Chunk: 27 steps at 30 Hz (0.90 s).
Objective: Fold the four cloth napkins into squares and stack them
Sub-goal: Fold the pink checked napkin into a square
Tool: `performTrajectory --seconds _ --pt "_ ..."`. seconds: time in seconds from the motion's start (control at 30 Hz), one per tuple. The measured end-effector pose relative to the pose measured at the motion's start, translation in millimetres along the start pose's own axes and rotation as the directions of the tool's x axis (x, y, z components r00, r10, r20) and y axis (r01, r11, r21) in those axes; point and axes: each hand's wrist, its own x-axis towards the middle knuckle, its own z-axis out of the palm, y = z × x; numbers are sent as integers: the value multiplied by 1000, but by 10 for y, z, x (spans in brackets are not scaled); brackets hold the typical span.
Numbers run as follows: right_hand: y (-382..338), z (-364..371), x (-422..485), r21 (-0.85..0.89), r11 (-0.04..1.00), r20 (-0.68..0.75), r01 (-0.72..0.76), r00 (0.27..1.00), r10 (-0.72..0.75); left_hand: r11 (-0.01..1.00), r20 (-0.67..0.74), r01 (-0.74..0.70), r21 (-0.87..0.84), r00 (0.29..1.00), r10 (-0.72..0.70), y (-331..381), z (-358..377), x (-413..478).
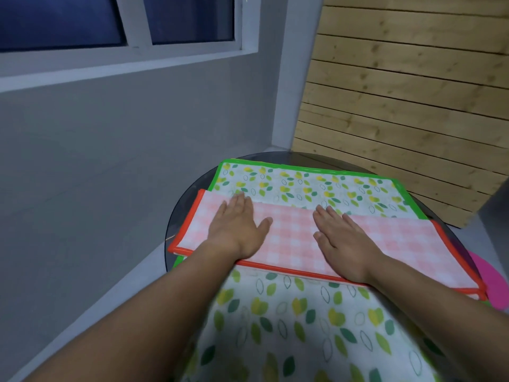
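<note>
Both hands are laid flat, palms down, on the folded napkin, with the fingers straight rather than curled. The left hand (237, 227) is pressed on the napkin's 9 o'clock half. Its fingers are held together pointing to 12, the thumb is stuck out toward 3, and the napkin's far edge is reached by the fingertips. The right hand (344, 244) is set down just past the middle toward 3 o'clock, fingers slightly fanned and aimed at about 11. A bare strip of cloth is left between the two thumbs, so the hands aren't touching.

What's being pressed is a pink-and-white checked cloth napkin with orange-red trim (292, 238). It's folded into a long band and laid across from 9 to 3 o'clock, a bit skewed. It's set on a bigger white cloth napkin printed with green and yellow leaves and edged in bright green (303, 186), which is spread flat at 12 o'clock. More leaf print is seen at 6 o'clock, between the forearms; whether that's the same piece can't be told, tbh.

Everything is carried by a dark round glass tabletop (181, 210), which is only exposed at 9 and 12 o'clock. A bright magenta rounded shape (495, 282) is half hidden at 4 o'clock, and what it is can't be made out. A grey wall and a window are seen at 10 o'clock, pale wooden slats at 2.
</note>
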Motion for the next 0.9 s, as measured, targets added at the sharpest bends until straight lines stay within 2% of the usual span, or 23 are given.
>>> performTrajectory --seconds 0.13,0.2,0.23,0.3,0.37,0.43,0.53,0.73,0.9 --pt "-4 -1 0 5 1000 8 -4 1000 4 970 1 237 61 971 -238 -343 -84 5" --pt "-9 -1 -2 5 1000 8 -5 1000 5 942 -4 306 137 951 -308 -315 -127 -2" --pt "-11 -2 -1 4 1000 9 -5 1000 5 936 -38 290 198 957 -288 -236 -149 -12" --pt "-10 5 8 4 1000 6 -6 1000 6 968 -112 112 224 990 -88 20 -170 -25" --pt "-6 13 22 -8 1000 -7 -3 1000 3 981 -80 -178 81 980 184 316 -166 -14" --pt "-15 8 19 -8 1000 -9 -2 1000 2 954 -7 -301 -11 954 300 499 -122 1" --pt "-23 -6 7 1 1000 -5 -4 1000 4 953 42 -303 20 952 302 516 34 30" --pt "80 -51 -37 50 998 26 -49 999 48 952 41 -301 63 953 299 505 91 35" --pt "797 -177 -321 76 962 16 -264 965 263 948 36 -313 64 950 312 482 118 45"
